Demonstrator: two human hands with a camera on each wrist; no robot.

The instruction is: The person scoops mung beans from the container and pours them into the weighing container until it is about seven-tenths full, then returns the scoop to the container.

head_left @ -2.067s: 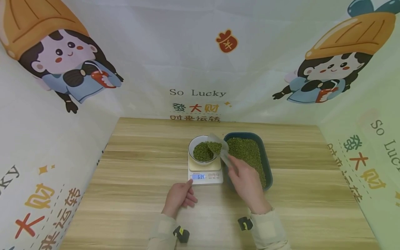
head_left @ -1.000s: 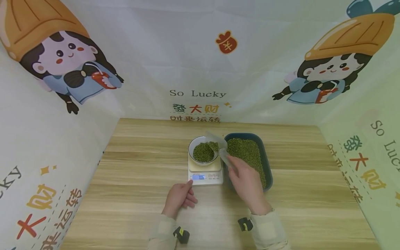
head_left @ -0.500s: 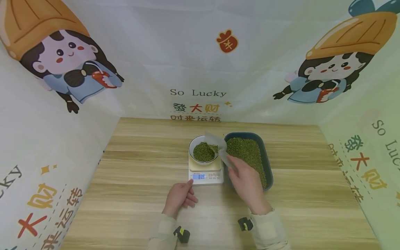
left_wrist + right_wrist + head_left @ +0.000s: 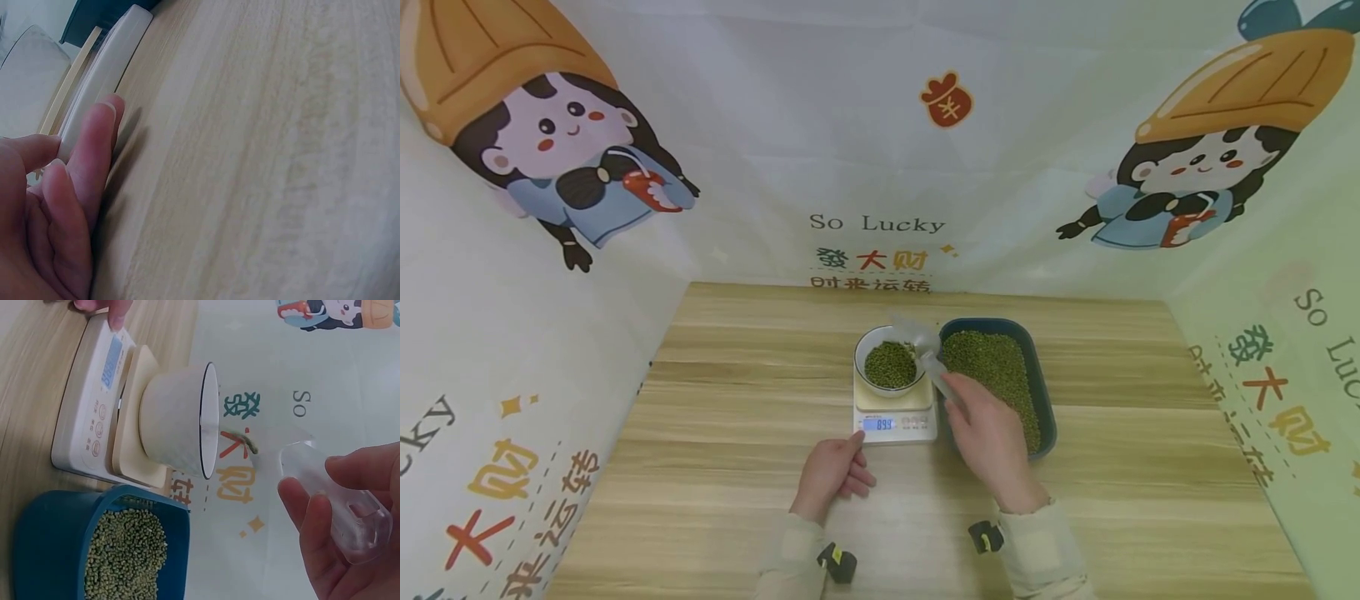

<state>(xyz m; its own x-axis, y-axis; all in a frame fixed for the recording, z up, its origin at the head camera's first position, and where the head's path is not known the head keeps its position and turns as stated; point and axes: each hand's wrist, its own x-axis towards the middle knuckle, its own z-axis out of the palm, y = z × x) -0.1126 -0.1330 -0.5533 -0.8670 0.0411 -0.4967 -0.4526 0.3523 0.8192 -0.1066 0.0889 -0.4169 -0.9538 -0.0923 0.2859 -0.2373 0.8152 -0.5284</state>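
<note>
The wood-grained worktop (image 4: 737, 375) is enclosed along its far, left and right edges by a pale backdrop (image 4: 820, 125). A cartoon figure (image 4: 568, 133) is printed above the far left corner, and a second figure (image 4: 1198, 162) above the far right. Over the far edge, "So Lucky" lettering (image 4: 877, 223) is shown, with a red pouch (image 4: 947, 99) higher up.

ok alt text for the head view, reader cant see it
A person's right hand holds a translucent plastic scoop over a white, dark-rimmed bowl of green beans on a white digital scale, whose near edge the left hand touches. A dark teal rectangular tub of more beans stands at right on the light wooden table.
</note>
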